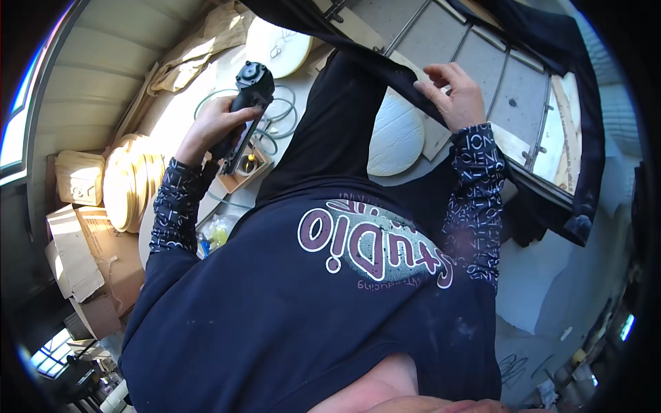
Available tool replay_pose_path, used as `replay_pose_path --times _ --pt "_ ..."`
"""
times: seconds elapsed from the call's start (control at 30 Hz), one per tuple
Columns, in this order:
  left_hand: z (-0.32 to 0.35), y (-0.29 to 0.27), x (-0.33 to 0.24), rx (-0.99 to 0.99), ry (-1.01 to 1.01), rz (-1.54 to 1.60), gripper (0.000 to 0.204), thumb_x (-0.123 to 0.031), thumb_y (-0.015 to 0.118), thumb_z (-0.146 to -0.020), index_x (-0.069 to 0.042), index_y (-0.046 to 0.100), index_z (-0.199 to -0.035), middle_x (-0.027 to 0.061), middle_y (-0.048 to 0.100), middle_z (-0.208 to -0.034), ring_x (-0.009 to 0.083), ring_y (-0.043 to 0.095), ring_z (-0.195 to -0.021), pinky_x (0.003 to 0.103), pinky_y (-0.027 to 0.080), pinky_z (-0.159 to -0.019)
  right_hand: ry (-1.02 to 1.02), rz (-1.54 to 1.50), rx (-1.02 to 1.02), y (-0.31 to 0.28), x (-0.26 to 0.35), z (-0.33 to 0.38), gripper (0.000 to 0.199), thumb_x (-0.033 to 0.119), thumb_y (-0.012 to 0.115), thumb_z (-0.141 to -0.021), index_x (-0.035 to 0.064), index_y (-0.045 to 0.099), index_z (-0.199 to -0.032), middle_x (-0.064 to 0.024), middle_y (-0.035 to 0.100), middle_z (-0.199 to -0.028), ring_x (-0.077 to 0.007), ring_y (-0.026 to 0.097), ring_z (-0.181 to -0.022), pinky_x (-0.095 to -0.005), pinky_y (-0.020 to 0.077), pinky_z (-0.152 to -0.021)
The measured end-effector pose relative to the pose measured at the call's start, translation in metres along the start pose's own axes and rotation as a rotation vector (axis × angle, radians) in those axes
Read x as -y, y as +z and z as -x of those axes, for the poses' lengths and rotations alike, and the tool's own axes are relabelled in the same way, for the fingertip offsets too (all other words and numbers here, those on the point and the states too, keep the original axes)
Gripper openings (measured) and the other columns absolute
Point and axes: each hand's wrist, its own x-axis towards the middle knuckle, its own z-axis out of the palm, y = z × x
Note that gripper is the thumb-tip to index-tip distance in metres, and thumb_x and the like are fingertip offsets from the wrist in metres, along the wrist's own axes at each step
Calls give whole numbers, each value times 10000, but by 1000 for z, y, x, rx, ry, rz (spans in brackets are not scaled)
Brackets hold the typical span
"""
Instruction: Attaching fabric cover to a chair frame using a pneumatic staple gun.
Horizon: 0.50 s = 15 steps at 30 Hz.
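Note:
A black pneumatic staple gun is gripped in my left hand, its round cap pointing away from me. My right hand pinches the edge of a black fabric between thumb and fingers. That fabric runs along the near side of a wooden frame crossed by thin metal rods, and more of it hangs around the frame's right end. Just left of my right hand lies a round white foam pad, partly hidden by my leg and the fabric.
A thin green hose coils beside the staple gun, near a small open cardboard box. Round cream pads are stacked at the left, above a large cardboard box. Another round pad lies at the far side, beside beige cloth.

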Motion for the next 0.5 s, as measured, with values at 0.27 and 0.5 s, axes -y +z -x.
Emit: replay_pose_path --times 0.27,0.5 --pt "-72 62 173 55 -187 -266 520 -429 741 -757 84 662 -790 146 658 -662 233 668 -605 350 529 -587 -64 147 -103 42 10 -19 265 197 780 -794 111 699 -1031 -32 642 -934 -189 665 -810 -300 553 -725" --pt "-84 70 190 65 -227 -184 441 -362 733 -776 73 674 -816 128 656 -642 213 655 -539 333 530 -526 -353 199 -108 56 45 -15 124 175 739 -821 58 702 -838 -66 636 -771 -241 651 -688 -329 533 -613"
